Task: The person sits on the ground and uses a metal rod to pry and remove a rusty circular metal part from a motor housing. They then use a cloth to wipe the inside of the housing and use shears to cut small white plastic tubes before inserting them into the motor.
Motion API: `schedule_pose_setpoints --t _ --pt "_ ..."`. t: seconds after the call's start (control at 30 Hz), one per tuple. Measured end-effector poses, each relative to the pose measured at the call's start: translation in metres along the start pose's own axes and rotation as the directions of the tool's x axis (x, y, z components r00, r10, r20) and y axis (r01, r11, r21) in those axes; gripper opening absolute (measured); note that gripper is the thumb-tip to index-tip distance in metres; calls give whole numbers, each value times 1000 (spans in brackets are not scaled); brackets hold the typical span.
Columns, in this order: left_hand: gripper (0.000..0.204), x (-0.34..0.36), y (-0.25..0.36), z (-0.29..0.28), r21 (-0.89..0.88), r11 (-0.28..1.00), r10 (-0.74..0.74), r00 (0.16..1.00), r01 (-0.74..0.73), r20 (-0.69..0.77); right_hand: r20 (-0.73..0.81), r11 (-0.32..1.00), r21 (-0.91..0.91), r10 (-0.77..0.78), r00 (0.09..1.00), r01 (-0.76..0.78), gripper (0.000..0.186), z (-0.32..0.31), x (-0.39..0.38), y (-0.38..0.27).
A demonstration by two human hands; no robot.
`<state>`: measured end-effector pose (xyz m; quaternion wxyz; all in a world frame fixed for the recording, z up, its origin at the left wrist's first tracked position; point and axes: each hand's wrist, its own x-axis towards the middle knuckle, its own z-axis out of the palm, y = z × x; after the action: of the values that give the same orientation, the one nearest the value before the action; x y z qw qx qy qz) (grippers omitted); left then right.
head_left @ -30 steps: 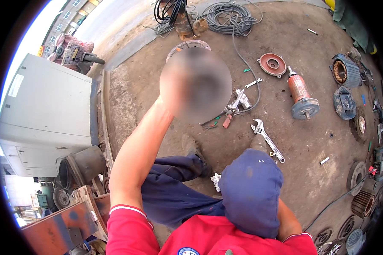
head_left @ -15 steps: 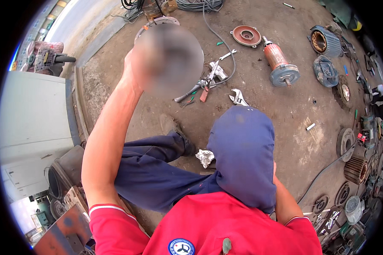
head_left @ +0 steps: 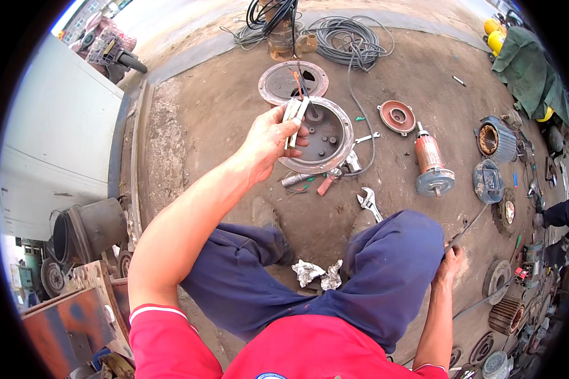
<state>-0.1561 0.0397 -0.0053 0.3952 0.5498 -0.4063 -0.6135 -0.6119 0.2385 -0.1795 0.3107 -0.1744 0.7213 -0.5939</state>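
My left hand (head_left: 278,136) is closed around a few flat whitish strips (head_left: 295,123); what they are made of I cannot tell. Just behind it lies a round dark metal cover (head_left: 335,136) with a pale rim and several bolt heads. A second round plate (head_left: 275,85) sits partly behind that cover, and dark and orange wires (head_left: 299,82) rise near the strips. Beside my right knee, my right hand (head_left: 448,265) grips a thin dark cable (head_left: 464,232) that runs up toward a blue-grey motor part (head_left: 488,181). Its fingers are partly hidden by the knee.
An adjustable wrench (head_left: 369,203) and crumpled silvery foil (head_left: 308,271) lie near my feet. Right of them stand a red rotor (head_left: 428,155), a red flange (head_left: 397,117) and a finned motor housing (head_left: 500,140). Coiled cable (head_left: 347,41) lies at the back; a white cabinet (head_left: 57,139) stands left.
The left hand, blurred over the round cover before, now shows clearly with the strips. My right knee has swung right, and the right hand with the cable has come into sight. The view has shifted.
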Motion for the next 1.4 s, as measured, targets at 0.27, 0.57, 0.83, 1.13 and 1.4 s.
schedule_pose_setpoints --t 0.27,0.57,0.83,1.13,1.4 --pt "20 88 22 -71 -37 998 46 951 -60 -305 396 845 507 -405 824 172 26 77 -28 -207" --pt "28 169 9 -65 193 981 29 984 6 -177 693 973 204 -223 686 110 52 184 -109 -189" --pt "17 194 -3 -56 335 940 115 987 -71 -113 762 997 66 -75 644 38 55 187 -96 -171" --pt "17 173 3 -48 106 992 84 984 -68 -156 781 990 63 -127 612 126 58 179 -94 -166" --pt "21 51 42 -58 -44 999 29 997 -32 -68 834 930 -272 100 543 248 36 156 -99 -170"
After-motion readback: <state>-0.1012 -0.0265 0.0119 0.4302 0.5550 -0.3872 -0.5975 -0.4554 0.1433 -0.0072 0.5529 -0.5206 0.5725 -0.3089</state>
